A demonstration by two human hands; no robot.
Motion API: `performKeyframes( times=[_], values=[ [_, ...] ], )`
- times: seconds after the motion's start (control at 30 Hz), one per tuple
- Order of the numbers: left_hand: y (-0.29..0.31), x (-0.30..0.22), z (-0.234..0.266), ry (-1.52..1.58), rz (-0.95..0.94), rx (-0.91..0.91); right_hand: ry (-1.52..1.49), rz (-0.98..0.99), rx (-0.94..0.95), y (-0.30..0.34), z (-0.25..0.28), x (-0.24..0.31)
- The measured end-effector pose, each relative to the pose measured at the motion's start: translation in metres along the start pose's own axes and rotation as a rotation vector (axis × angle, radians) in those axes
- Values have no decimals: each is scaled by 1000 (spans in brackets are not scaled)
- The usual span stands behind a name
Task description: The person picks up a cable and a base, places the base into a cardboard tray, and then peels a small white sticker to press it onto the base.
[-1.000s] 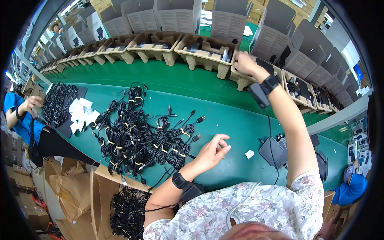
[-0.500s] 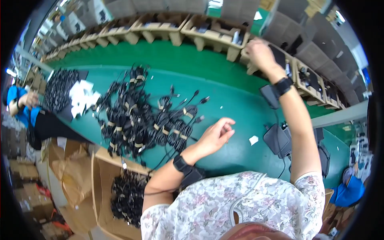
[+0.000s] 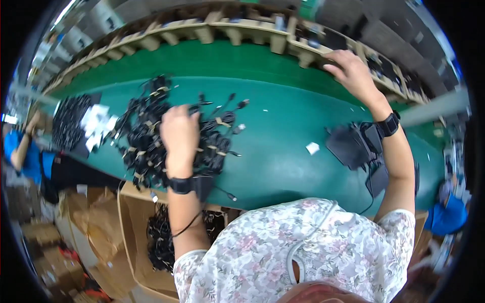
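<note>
My left hand point(image 3: 179, 130) is over the pile of black cables point(image 3: 146, 129) on the green bench, back of the hand up. Its fingers point into the pile, and blur hides whether they grip a cable. The cables are bundled with tan bands, some with plugs sticking out. My right hand point(image 3: 350, 74) is raised at the near rim of a tan moulded tray point(image 3: 316, 49), thumb and fingers apart, with nothing visible in it. Dark items lie in that tray. Each wrist wears a black strap with a black box attached.
Tan trays point(image 3: 182, 28) form a row along the far side. Black box-like devices with cords point(image 3: 348, 149) lie below my right forearm. White paper pieces point(image 3: 96, 123) sit at left. A cardboard box point(image 3: 132, 242) holds more cables. A person in blue point(image 3: 30, 156) stands at far left.
My left hand has moved left and away from me, from bare bench onto the cable pile. My right hand has drawn back slightly from the tray, fingers spreading. The view has shifted a little.
</note>
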State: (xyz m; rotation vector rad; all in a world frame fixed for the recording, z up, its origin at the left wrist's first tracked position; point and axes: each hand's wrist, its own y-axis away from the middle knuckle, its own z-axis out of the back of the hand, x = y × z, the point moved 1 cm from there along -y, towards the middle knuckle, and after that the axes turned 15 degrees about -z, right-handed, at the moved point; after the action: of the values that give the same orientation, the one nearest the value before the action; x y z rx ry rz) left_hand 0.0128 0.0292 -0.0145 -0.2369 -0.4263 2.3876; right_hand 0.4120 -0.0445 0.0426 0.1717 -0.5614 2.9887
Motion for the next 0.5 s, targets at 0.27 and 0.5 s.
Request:
performKeyframes(
  times=[0.27,0.5],
  values=[
    [-8,37,-18,-92,47,255,58,-187,268,71,45,0],
    [-11,-25,-19,160,-271,98,87,-112,382,141,-6,28]
  ],
)
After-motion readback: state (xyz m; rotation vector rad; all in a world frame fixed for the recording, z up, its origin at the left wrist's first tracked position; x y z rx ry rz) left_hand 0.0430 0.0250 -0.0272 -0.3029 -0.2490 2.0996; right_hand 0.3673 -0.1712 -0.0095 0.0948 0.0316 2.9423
